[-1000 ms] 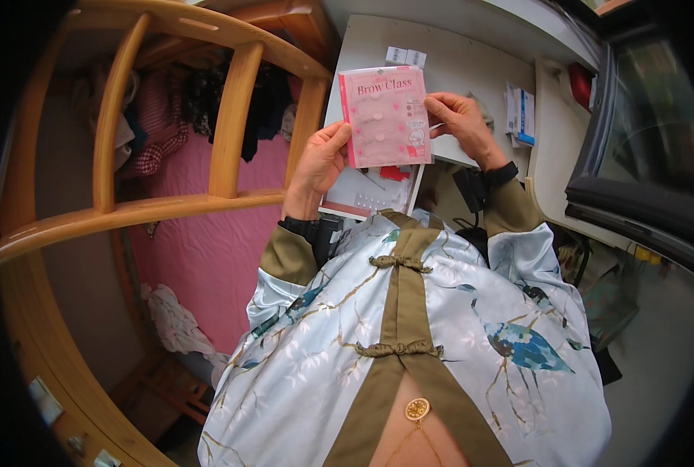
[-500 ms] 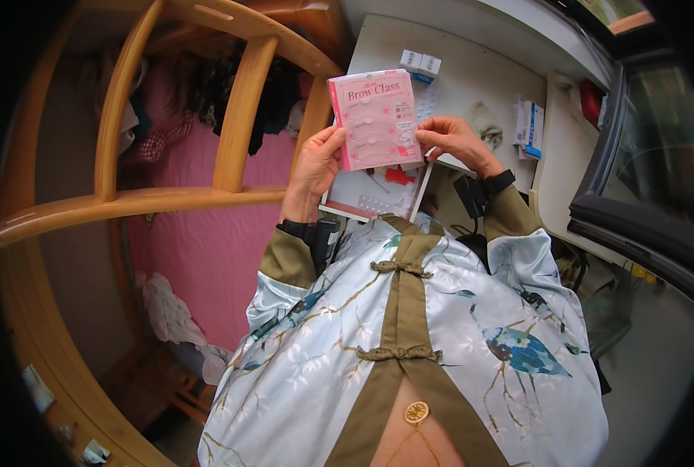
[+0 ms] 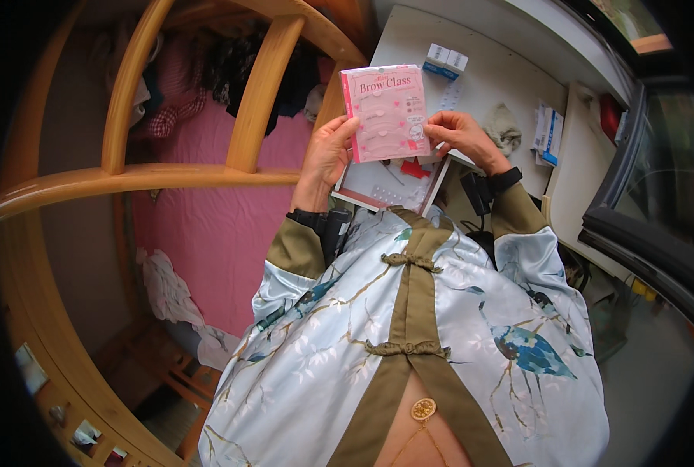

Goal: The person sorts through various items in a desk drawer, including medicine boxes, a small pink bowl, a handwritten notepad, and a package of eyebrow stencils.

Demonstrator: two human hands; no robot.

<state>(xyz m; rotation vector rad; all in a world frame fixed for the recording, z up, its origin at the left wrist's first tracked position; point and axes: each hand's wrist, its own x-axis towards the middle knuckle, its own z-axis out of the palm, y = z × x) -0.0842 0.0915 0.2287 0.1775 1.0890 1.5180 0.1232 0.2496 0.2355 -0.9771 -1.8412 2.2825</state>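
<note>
A flat pink pack of eyebrow stencils (image 3: 384, 117) is held up over an open drawer, its front facing me. My left hand (image 3: 331, 153) grips its left edge, thumb on the front and the other fingers behind, out of sight. At the lower right edge, my right hand (image 3: 465, 138) pinches the pack between thumb and fingers. Below it, the white drawer (image 3: 434, 191) is partly covered by the pack. Inside lie a red item (image 3: 415, 168) and a pill blister sheet (image 3: 394, 194).
On the white desk (image 3: 409, 35) stand small white-and-blue boxes (image 3: 445, 61), with a blister strip (image 3: 451, 94) nearby. A greyish cloth (image 3: 502, 128) and more boxes (image 3: 548, 134) lie farther right. To the left, a wooden bed rail (image 3: 265, 93) borders a pink sheet (image 3: 207, 241).
The whole view has shifted a little, so the scene sits farther right. Both hands keep hold of the stencil pack; its position over the drawer is about the same.
</note>
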